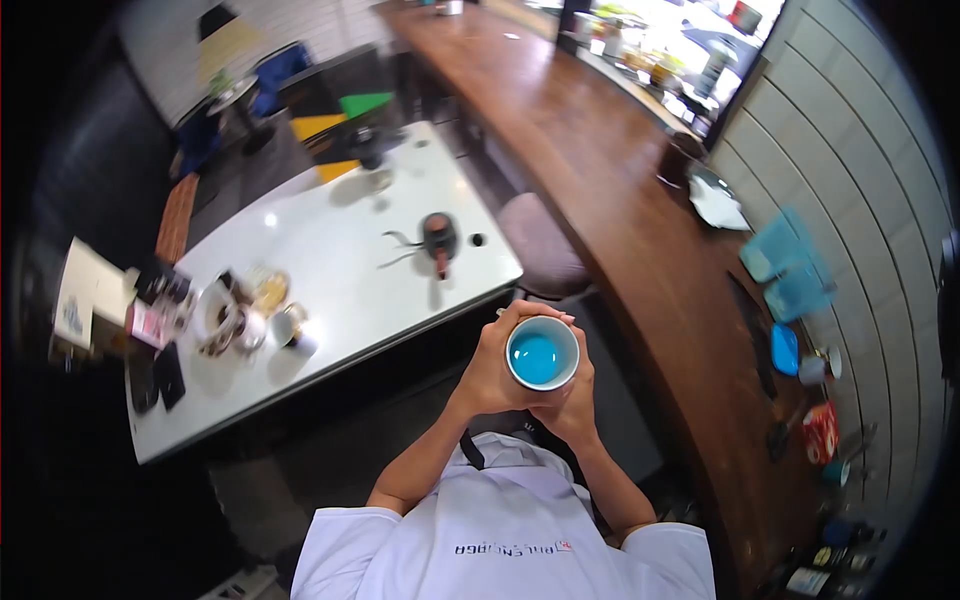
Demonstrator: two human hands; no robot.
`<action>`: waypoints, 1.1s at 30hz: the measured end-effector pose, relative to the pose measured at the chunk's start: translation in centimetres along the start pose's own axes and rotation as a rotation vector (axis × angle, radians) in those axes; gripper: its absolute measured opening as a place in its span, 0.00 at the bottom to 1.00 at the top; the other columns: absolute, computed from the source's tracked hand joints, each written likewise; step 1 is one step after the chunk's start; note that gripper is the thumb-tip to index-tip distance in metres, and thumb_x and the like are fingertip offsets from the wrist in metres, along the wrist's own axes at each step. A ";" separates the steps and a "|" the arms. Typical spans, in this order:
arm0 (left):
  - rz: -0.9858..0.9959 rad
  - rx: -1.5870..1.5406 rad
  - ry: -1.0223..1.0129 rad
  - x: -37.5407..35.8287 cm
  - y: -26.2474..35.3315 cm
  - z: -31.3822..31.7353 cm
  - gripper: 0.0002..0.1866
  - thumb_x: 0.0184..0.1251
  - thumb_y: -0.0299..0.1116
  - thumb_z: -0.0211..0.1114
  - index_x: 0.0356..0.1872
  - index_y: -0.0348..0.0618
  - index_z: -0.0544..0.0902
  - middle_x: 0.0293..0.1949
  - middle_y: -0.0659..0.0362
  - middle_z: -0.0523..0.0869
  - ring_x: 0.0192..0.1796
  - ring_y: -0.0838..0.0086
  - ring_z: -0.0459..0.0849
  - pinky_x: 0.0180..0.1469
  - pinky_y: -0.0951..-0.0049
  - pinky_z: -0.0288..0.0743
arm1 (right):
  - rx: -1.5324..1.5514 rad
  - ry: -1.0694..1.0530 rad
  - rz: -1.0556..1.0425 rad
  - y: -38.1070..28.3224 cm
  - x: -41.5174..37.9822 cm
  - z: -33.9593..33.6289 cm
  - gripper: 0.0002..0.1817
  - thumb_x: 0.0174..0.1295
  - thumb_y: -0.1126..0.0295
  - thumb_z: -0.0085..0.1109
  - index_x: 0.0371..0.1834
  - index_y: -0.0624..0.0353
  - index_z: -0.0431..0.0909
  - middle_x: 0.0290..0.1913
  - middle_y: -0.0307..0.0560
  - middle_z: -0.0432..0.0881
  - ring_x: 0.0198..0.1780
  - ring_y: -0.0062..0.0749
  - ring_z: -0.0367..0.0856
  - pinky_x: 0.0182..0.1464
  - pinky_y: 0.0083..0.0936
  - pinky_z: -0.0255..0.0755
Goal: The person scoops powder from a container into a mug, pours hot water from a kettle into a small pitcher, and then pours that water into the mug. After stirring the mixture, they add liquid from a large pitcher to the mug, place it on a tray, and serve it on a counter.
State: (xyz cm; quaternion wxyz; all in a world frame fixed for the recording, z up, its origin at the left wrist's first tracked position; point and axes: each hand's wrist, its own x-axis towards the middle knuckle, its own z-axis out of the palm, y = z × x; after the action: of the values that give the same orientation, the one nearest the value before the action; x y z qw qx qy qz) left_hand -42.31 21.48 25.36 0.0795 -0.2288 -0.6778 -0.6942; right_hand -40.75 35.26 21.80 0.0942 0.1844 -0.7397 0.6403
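A white cup [543, 354] with a blue inside, or blue liquid in it, is held upright in front of my chest. My left hand [493, 362] wraps round its left side, fingers curled over the far edge. On the right side, my right hand [575, 388] closes round the cup, and the two hands meet beneath it. The lower part of the cup is hidden by my fingers. Beyond the hands, on the white table [350, 300], stands a dark gooseneck kettle [438, 236].
A long wooden counter [600, 180] runs along the right, with teal containers [785, 250], a blue lid [784, 349] and a red packet [820, 432] by the tiled wall. A round pink stool [540, 245] stands between counter and table. Glassware [218, 312] and a metal cup [289, 326] sit on the table's left.
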 end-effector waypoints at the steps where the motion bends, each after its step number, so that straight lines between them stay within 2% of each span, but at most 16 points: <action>1: -0.013 0.038 0.048 -1.4 0.4 -1.8 0.38 0.37 0.31 0.84 0.53 0.39 0.72 0.52 0.52 0.84 0.58 0.67 0.82 0.62 0.66 0.74 | 0.012 -0.057 0.013 -0.4 0.1 2.0 0.30 0.45 0.74 0.72 0.54 0.63 0.70 0.50 0.44 0.76 0.53 0.28 0.77 0.56 0.25 0.71; 3: -0.027 0.081 0.156 -4.6 0.9 -5.3 0.37 0.39 0.30 0.83 0.54 0.39 0.72 0.50 0.52 0.84 0.56 0.68 0.83 0.61 0.67 0.75 | -0.061 -0.192 -0.017 -0.5 -0.2 5.9 0.32 0.44 0.75 0.68 0.57 0.64 0.69 0.50 0.46 0.76 0.53 0.31 0.78 0.57 0.27 0.71; 8: -0.097 0.223 0.422 -14.4 2.5 -13.1 0.35 0.39 0.31 0.83 0.52 0.38 0.74 0.48 0.53 0.84 0.55 0.68 0.83 0.60 0.67 0.75 | 0.064 -0.539 0.005 -1.0 -2.4 16.4 0.34 0.44 0.74 0.71 0.58 0.62 0.68 0.52 0.49 0.76 0.54 0.36 0.78 0.57 0.29 0.71; 10: -0.122 0.227 0.501 -18.5 3.2 -15.6 0.35 0.38 0.30 0.82 0.52 0.39 0.75 0.47 0.54 0.85 0.53 0.68 0.84 0.59 0.67 0.76 | 0.082 -0.714 -0.062 -0.5 -3.4 19.9 0.35 0.46 0.75 0.69 0.60 0.66 0.65 0.53 0.58 0.73 0.55 0.48 0.78 0.58 0.36 0.72; 14: -0.116 0.275 0.690 -27.6 3.8 -18.3 0.33 0.39 0.31 0.81 0.51 0.40 0.76 0.46 0.56 0.85 0.49 0.72 0.84 0.53 0.71 0.77 | 0.136 -1.134 -0.099 -1.4 -5.8 25.4 0.43 0.46 0.73 0.74 0.64 0.65 0.57 0.56 0.58 0.72 0.55 0.46 0.79 0.58 0.36 0.75; 16: -0.167 0.312 0.822 -31.7 4.3 -18.5 0.34 0.39 0.31 0.82 0.51 0.41 0.76 0.45 0.58 0.84 0.48 0.73 0.84 0.52 0.72 0.77 | 0.225 -1.396 0.068 -0.7 -7.2 28.0 0.47 0.46 0.72 0.77 0.66 0.63 0.52 0.57 0.59 0.70 0.55 0.45 0.79 0.56 0.36 0.78; 17: -0.178 0.340 0.875 -33.5 4.5 -18.5 0.34 0.39 0.31 0.82 0.51 0.41 0.76 0.44 0.59 0.83 0.47 0.74 0.83 0.52 0.72 0.77 | 0.208 -1.500 0.055 -0.5 -7.8 29.1 0.46 0.50 0.74 0.76 0.66 0.62 0.50 0.61 0.55 0.66 0.55 0.37 0.79 0.58 0.33 0.77; 18: -0.187 0.351 0.922 -34.9 4.5 -18.3 0.34 0.39 0.31 0.82 0.51 0.41 0.76 0.44 0.59 0.83 0.47 0.74 0.83 0.52 0.72 0.77 | 0.217 -1.549 0.050 -0.4 -8.2 30.1 0.46 0.50 0.74 0.76 0.66 0.62 0.50 0.61 0.55 0.66 0.55 0.37 0.79 0.58 0.33 0.77; 20: -0.201 0.296 1.064 -37.6 4.6 -17.6 0.33 0.40 0.32 0.82 0.51 0.40 0.75 0.45 0.59 0.83 0.47 0.75 0.83 0.53 0.72 0.77 | 0.185 -1.718 0.228 -0.3 -9.3 32.1 0.42 0.51 0.76 0.75 0.65 0.61 0.54 0.58 0.52 0.69 0.50 0.32 0.81 0.54 0.28 0.79; 23: -0.210 0.319 1.234 -40.3 4.5 -16.9 0.34 0.39 0.32 0.82 0.50 0.40 0.75 0.46 0.58 0.82 0.48 0.75 0.82 0.53 0.72 0.77 | 0.178 -1.806 0.211 0.6 -11.2 35.0 0.37 0.52 0.77 0.72 0.62 0.59 0.58 0.51 0.53 0.75 0.46 0.35 0.84 0.47 0.28 0.82; 26: -0.219 0.354 1.359 -42.0 4.0 -16.5 0.35 0.37 0.32 0.83 0.50 0.39 0.75 0.47 0.57 0.82 0.49 0.75 0.82 0.53 0.71 0.76 | 0.209 -1.898 0.234 1.2 -12.3 38.2 0.30 0.54 0.79 0.69 0.58 0.61 0.63 0.45 0.50 0.77 0.45 0.34 0.83 0.46 0.28 0.81; 27: -0.232 0.326 1.399 -42.3 4.0 -16.6 0.35 0.37 0.32 0.83 0.51 0.39 0.75 0.47 0.57 0.82 0.49 0.75 0.81 0.53 0.71 0.76 | 0.213 -1.888 0.239 0.9 -12.7 39.3 0.23 0.54 0.84 0.59 0.54 0.63 0.66 0.44 0.49 0.78 0.45 0.33 0.83 0.47 0.26 0.79; 28: -0.244 0.298 1.433 -42.7 3.9 -16.7 0.35 0.37 0.33 0.83 0.51 0.39 0.75 0.48 0.57 0.82 0.49 0.75 0.81 0.54 0.71 0.76 | 0.221 -1.903 0.242 1.1 -13.0 40.3 0.23 0.54 0.84 0.59 0.54 0.63 0.66 0.44 0.49 0.78 0.45 0.33 0.83 0.47 0.26 0.79; 30: -0.273 0.285 1.450 -43.7 3.8 -17.4 0.36 0.37 0.32 0.83 0.52 0.39 0.75 0.50 0.56 0.82 0.51 0.74 0.81 0.55 0.70 0.75 | 0.316 -1.938 0.305 2.5 -13.7 42.9 0.21 0.51 0.89 0.49 0.50 0.65 0.69 0.45 0.49 0.78 0.44 0.33 0.83 0.48 0.26 0.77; 32: -0.226 0.416 1.520 -44.9 2.7 -18.5 0.37 0.38 0.30 0.83 0.53 0.39 0.74 0.50 0.56 0.82 0.52 0.74 0.80 0.56 0.70 0.75 | 0.324 -1.921 0.284 4.6 -14.7 45.7 0.21 0.48 0.91 0.44 0.47 0.66 0.71 0.43 0.49 0.79 0.43 0.33 0.83 0.49 0.26 0.77; 33: -0.217 0.400 1.553 -45.2 2.9 -19.3 0.36 0.38 0.28 0.82 0.53 0.38 0.74 0.50 0.55 0.81 0.56 0.71 0.80 0.59 0.68 0.74 | 0.318 -1.892 0.272 5.7 -15.1 47.1 0.22 0.45 0.92 0.40 0.44 0.67 0.73 0.42 0.49 0.80 0.43 0.33 0.82 0.49 0.26 0.76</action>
State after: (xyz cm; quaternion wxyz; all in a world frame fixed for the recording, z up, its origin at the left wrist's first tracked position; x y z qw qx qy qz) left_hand -5.23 -6.59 9.22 0.4993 0.4044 -0.5588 -0.5243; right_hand -24.64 -8.10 3.29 -0.6411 0.5470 -0.4291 0.3250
